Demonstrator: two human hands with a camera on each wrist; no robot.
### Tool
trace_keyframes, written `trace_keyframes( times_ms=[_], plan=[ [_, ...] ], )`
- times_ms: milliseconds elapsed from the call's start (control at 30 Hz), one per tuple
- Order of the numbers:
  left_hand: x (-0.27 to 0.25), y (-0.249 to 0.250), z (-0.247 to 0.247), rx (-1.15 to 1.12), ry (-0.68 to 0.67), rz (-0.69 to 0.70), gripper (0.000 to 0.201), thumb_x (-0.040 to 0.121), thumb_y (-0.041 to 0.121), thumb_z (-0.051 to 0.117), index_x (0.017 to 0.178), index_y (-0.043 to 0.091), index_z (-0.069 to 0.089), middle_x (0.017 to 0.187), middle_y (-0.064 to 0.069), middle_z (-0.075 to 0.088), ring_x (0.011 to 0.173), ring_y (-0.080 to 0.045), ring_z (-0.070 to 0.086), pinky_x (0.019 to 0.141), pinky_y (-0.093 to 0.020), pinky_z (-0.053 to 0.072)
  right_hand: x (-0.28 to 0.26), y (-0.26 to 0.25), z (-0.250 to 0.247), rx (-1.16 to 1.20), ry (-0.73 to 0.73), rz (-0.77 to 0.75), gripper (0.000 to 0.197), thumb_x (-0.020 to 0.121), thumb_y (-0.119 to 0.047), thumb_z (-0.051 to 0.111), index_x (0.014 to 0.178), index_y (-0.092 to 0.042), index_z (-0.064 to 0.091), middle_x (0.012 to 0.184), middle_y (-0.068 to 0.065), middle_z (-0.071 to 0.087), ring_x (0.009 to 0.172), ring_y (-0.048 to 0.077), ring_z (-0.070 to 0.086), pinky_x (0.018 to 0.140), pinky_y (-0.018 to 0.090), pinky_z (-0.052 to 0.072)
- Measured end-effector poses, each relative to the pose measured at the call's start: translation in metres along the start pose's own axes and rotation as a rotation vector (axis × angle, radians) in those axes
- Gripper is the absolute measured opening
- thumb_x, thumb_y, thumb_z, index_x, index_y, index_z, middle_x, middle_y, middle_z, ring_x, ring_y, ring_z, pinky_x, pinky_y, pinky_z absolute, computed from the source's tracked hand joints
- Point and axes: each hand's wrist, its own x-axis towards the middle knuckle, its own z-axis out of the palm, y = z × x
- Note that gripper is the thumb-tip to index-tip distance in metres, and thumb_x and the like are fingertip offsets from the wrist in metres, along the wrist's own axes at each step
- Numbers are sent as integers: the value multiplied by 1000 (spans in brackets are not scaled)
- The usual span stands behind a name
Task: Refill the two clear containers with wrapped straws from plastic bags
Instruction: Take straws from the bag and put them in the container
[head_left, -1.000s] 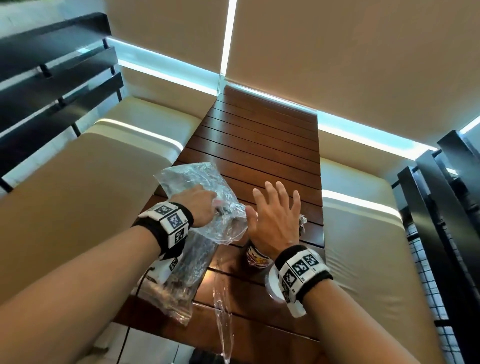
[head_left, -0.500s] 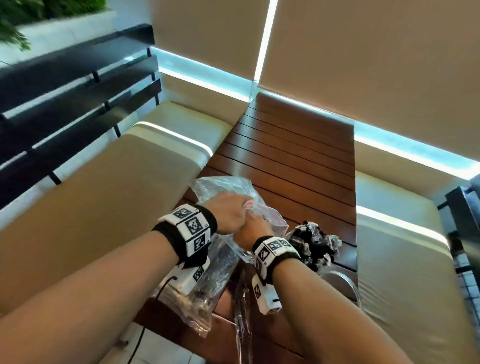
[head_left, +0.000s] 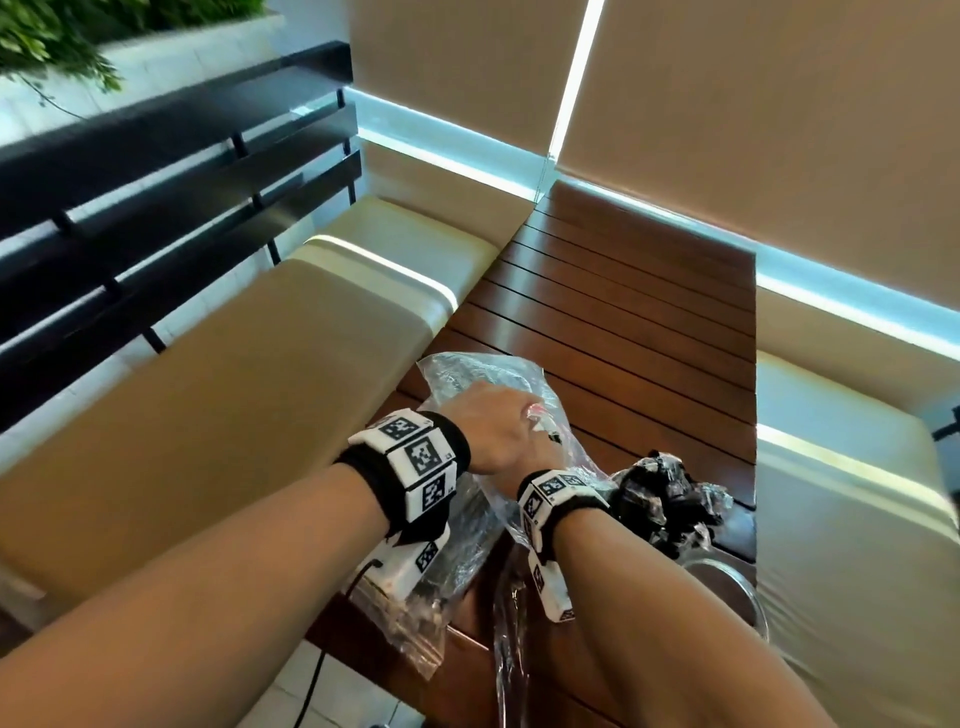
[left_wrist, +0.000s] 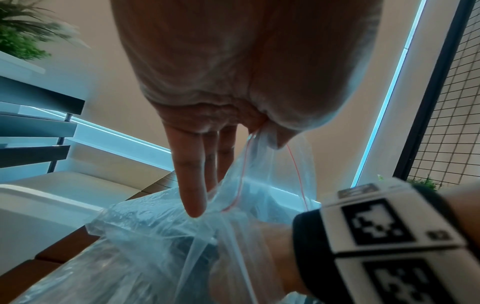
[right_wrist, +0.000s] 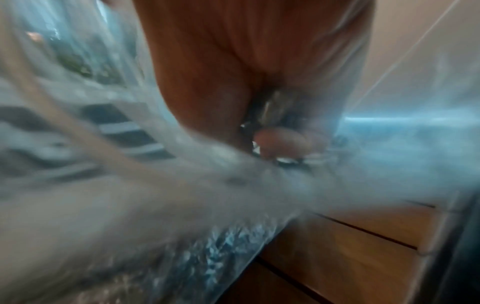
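Note:
A clear zip plastic bag lies on the slatted wooden table. My left hand pinches the bag's mouth between thumb and forefinger, the other fingers hanging straight. My right hand is inside the bag; the head view shows only its wrist band. In the blurred right wrist view its fingers curl round dark wrapped straws. A loose pile of black wrapped straws sits to the right, beside a round clear container rim.
A second clear bag with dark contents lies under my left wrist at the table's near edge. Beige padded benches flank the table on both sides. A black slatted railing runs on the left.
My right hand, open above the table a second ago, has gone into the bag. The left hand keeps its hold on the bag mouth. The view has swung left.

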Motion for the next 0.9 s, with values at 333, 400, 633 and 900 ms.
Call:
trace_keyframes(
  times_ms=[333, 400, 633, 900],
  plan=[
    [21, -12, -5, -8, 105, -47, 41, 101, 22, 38, 141, 24, 47, 143, -7, 52, 131, -29, 45, 111, -41, 35, -47, 17, -51, 160, -58, 68, 22, 93, -26, 49, 99, -10, 63, 109, 10, 66, 93, 26, 62, 75, 31, 50],
    [27, -9, -10, -18, 138, -53, 42, 99, 17, 41, 140, 23, 48, 141, -7, 53, 130, -30, 46, 110, -37, 35, -76, 24, -74, 125, -76, 76, 23, 91, -23, 49, 105, -10, 63, 109, 10, 66, 89, 27, 61, 73, 31, 50],
    [47, 4, -33, -109, 146, -110, 42, 93, 8, 45, 132, 13, 56, 133, -13, 59, 119, -35, 55, 100, -36, 44, -173, 89, -125, 198, -135, 95, 15, 94, -25, 50, 101, -15, 59, 102, 4, 64, 86, 20, 58, 68, 28, 46],
    [30, 2, -10, -145, 56, 69, 47, 87, -10, 46, 122, 15, 66, 123, -6, 64, 92, -17, 62, 69, -5, 43, -216, 124, -117, 611, 264, 70, 14, 99, -34, 49, 89, -25, 46, 79, -6, 58, 69, 9, 53, 59, 27, 39]
  ],
)
